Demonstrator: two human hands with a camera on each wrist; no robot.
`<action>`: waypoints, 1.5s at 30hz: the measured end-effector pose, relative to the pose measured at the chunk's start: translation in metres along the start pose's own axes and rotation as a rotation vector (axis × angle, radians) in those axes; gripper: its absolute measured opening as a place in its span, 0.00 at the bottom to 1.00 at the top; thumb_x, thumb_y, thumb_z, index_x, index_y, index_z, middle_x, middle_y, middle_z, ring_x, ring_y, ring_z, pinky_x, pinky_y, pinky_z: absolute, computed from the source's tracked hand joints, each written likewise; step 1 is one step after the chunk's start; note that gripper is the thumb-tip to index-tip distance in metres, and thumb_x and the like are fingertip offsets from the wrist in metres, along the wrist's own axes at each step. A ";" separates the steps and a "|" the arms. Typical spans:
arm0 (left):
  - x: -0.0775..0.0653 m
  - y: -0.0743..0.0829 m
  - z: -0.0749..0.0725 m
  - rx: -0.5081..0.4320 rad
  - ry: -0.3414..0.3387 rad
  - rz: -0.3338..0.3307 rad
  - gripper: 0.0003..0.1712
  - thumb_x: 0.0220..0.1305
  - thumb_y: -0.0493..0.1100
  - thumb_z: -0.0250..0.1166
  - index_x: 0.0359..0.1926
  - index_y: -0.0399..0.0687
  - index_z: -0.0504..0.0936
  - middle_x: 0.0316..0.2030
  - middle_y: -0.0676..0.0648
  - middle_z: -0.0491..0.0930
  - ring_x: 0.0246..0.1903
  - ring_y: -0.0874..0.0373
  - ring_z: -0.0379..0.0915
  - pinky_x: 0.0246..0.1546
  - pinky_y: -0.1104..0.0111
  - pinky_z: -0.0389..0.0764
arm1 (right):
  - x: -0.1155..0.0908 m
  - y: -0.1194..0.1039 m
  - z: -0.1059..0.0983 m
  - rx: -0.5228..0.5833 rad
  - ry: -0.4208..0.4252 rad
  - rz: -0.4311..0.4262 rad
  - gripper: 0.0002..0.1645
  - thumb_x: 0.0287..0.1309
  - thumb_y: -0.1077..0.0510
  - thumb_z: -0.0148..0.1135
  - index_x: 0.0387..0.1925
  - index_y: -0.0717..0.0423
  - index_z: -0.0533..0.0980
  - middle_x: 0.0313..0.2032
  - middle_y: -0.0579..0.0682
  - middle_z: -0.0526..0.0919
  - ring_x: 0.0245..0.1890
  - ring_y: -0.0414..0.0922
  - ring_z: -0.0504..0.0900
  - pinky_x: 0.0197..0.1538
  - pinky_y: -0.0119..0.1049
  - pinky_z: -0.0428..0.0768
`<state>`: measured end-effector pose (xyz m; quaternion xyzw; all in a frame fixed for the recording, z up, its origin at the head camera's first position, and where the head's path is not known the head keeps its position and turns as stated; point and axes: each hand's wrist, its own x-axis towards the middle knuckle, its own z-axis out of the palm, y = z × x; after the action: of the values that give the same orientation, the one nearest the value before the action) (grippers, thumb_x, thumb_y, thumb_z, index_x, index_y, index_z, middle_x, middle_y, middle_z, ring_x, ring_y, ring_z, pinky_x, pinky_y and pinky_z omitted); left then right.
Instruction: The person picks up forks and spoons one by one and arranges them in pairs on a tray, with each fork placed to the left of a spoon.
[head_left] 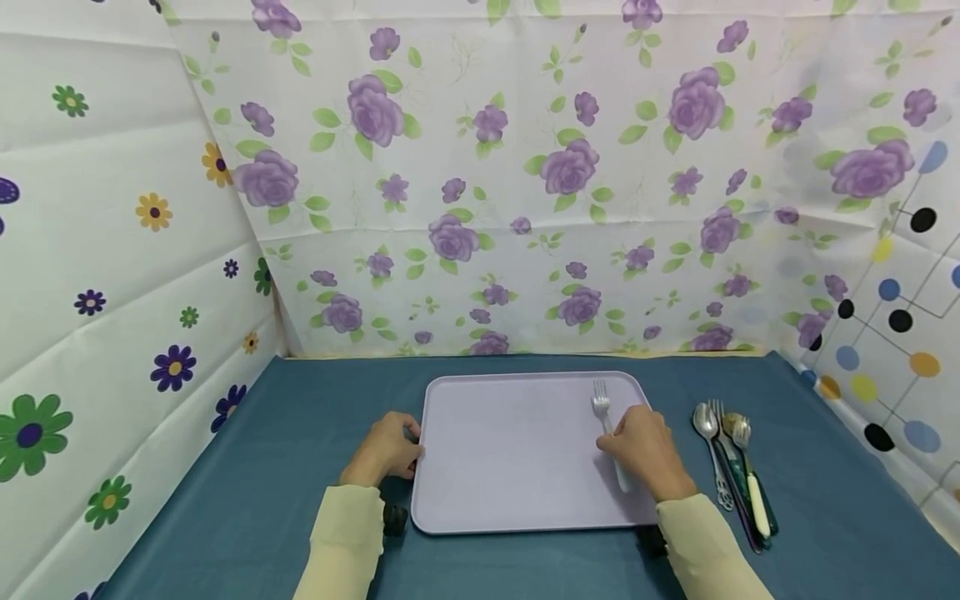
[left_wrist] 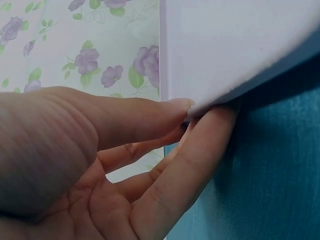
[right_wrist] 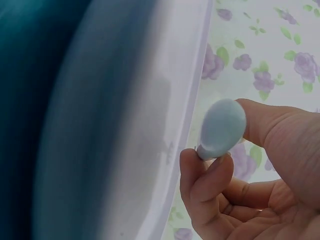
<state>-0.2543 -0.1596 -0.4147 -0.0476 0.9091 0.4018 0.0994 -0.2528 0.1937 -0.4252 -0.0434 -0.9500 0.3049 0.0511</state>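
Observation:
A pale lilac rectangular tray [head_left: 510,458] lies on the blue-green tablecloth. My left hand [head_left: 386,450] grips its left edge; in the left wrist view the thumb is on top and fingers [left_wrist: 200,145] are beneath the rim. Over the tray's right side, my right hand [head_left: 647,450] pinches a fork [head_left: 601,402] by its pale handle, tines pointing away from me. The right wrist view shows the handle's rounded end [right_wrist: 223,127] between thumb and curled fingers, close to the tray's rim. Whether the fork touches the tray I cannot tell.
Right of the tray lies a bunch of cutlery: a spoon [head_left: 706,422] with an ornate handle, a fork with a cream handle [head_left: 757,505], and several dark-handled pieces. Flowered sheets [head_left: 495,183] hang behind and at the left; a dotted sheet [head_left: 900,367] hangs at the right.

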 end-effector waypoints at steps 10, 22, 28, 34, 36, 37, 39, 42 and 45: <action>0.001 -0.002 0.001 -0.024 0.007 -0.020 0.12 0.59 0.29 0.63 0.44 0.33 0.77 0.27 0.40 0.80 0.23 0.52 0.78 0.24 0.62 0.85 | 0.001 -0.007 0.006 -0.029 -0.021 -0.003 0.15 0.45 0.58 0.68 0.12 0.57 0.75 0.12 0.49 0.71 0.14 0.43 0.70 0.16 0.32 0.66; 0.002 -0.002 0.002 -0.027 0.024 -0.027 0.12 0.58 0.29 0.64 0.44 0.33 0.77 0.26 0.40 0.79 0.23 0.53 0.78 0.24 0.62 0.85 | 0.002 -0.015 0.016 -0.013 0.005 -0.039 0.14 0.43 0.61 0.69 0.11 0.57 0.74 0.10 0.48 0.70 0.13 0.42 0.70 0.15 0.31 0.66; 0.002 -0.003 0.001 -0.026 0.024 -0.011 0.11 0.58 0.28 0.64 0.43 0.32 0.78 0.26 0.40 0.79 0.22 0.53 0.78 0.24 0.62 0.85 | 0.000 -0.024 0.019 0.010 -0.015 -0.042 0.14 0.43 0.61 0.69 0.11 0.58 0.74 0.11 0.49 0.69 0.13 0.42 0.69 0.15 0.31 0.66; 0.002 -0.004 0.002 -0.018 0.028 -0.009 0.11 0.58 0.29 0.64 0.44 0.33 0.78 0.26 0.40 0.80 0.22 0.53 0.78 0.23 0.62 0.85 | 0.000 -0.031 0.024 -0.003 -0.005 -0.051 0.16 0.42 0.60 0.70 0.09 0.57 0.73 0.10 0.47 0.68 0.12 0.41 0.68 0.14 0.30 0.64; 0.002 -0.004 0.002 -0.018 0.031 -0.011 0.12 0.58 0.29 0.64 0.44 0.33 0.78 0.26 0.40 0.80 0.22 0.53 0.78 0.23 0.62 0.85 | -0.001 -0.032 0.025 -0.002 -0.003 -0.056 0.16 0.42 0.60 0.70 0.09 0.57 0.73 0.10 0.47 0.68 0.12 0.41 0.68 0.14 0.30 0.65; 0.002 -0.004 0.002 -0.017 0.032 -0.012 0.12 0.58 0.29 0.64 0.44 0.33 0.78 0.26 0.40 0.80 0.22 0.53 0.78 0.23 0.62 0.85 | -0.001 -0.033 0.026 -0.001 -0.002 -0.059 0.16 0.41 0.60 0.70 0.09 0.57 0.73 0.10 0.47 0.69 0.12 0.41 0.68 0.14 0.30 0.64; 0.002 -0.004 0.002 -0.016 0.032 -0.013 0.12 0.58 0.29 0.64 0.44 0.33 0.78 0.26 0.40 0.80 0.22 0.53 0.78 0.24 0.62 0.85 | -0.001 -0.035 0.027 0.000 0.000 -0.060 0.15 0.41 0.61 0.70 0.09 0.57 0.73 0.10 0.47 0.69 0.12 0.41 0.68 0.15 0.30 0.65; 0.002 -0.004 0.002 -0.017 0.032 -0.007 0.11 0.58 0.29 0.64 0.43 0.33 0.78 0.25 0.40 0.80 0.22 0.53 0.79 0.24 0.62 0.85 | -0.001 -0.037 0.028 -0.004 0.001 -0.063 0.15 0.40 0.60 0.70 0.09 0.57 0.73 0.10 0.47 0.70 0.12 0.41 0.69 0.15 0.30 0.65; 0.003 -0.004 0.002 -0.013 0.033 -0.006 0.11 0.58 0.29 0.64 0.43 0.33 0.78 0.25 0.40 0.80 0.22 0.53 0.79 0.23 0.62 0.85 | -0.001 -0.039 0.030 -0.004 -0.003 -0.061 0.15 0.40 0.60 0.71 0.10 0.58 0.73 0.11 0.48 0.70 0.13 0.41 0.69 0.15 0.30 0.66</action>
<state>-0.2560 -0.1608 -0.4190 -0.0578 0.9078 0.4067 0.0851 -0.2573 0.1448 -0.4266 -0.0142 -0.9515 0.3016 0.0587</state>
